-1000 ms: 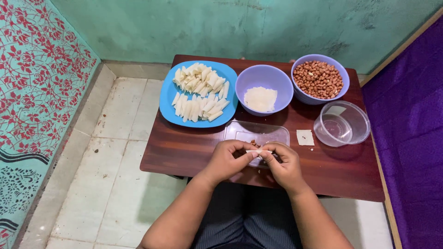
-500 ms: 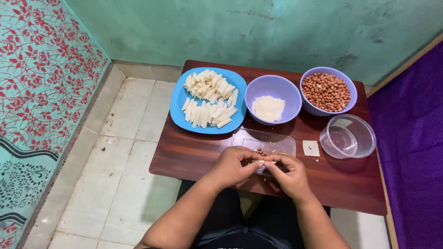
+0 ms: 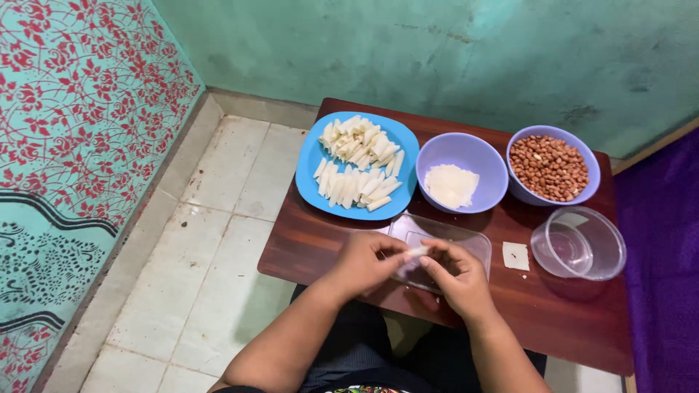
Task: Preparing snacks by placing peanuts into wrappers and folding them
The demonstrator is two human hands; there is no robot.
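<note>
Forearms enter from the bottom edge and meet over the near half of a low dark wooden table (image 3: 320, 251).

Left hand (image 3: 362, 263): fingers curled, thumb and fingertips pinched on one end of a small white wrapper piece (image 3: 417, 252).

Right hand (image 3: 459, 275): fingers bent, thumb and forefinger pinched on the other end of the same piece, so it sits between both hands, just above the table.

Clear flat rectangular tray (image 3: 473, 247): lies directly beyond the hands, partly covered by them.

Small white square sheet (image 3: 516, 255): flat on the wood, right of the tray.

Clear round empty container (image 3: 579, 243): right of the sheet, near the table's right side.

Blue plate (image 3: 309, 161): far left of the table, carrying two heaps of white rolled sticks (image 3: 357, 164).

Lilac bowl (image 3: 459, 149): far centre, holding a stack of white sheets (image 3: 451, 184).

Second lilac bowl (image 3: 591, 164): far right, full of brown peanuts (image 3: 548, 167).

Tiled floor (image 3: 211, 240): left of the table.

Green wall (image 3: 437, 51): behind.
</note>
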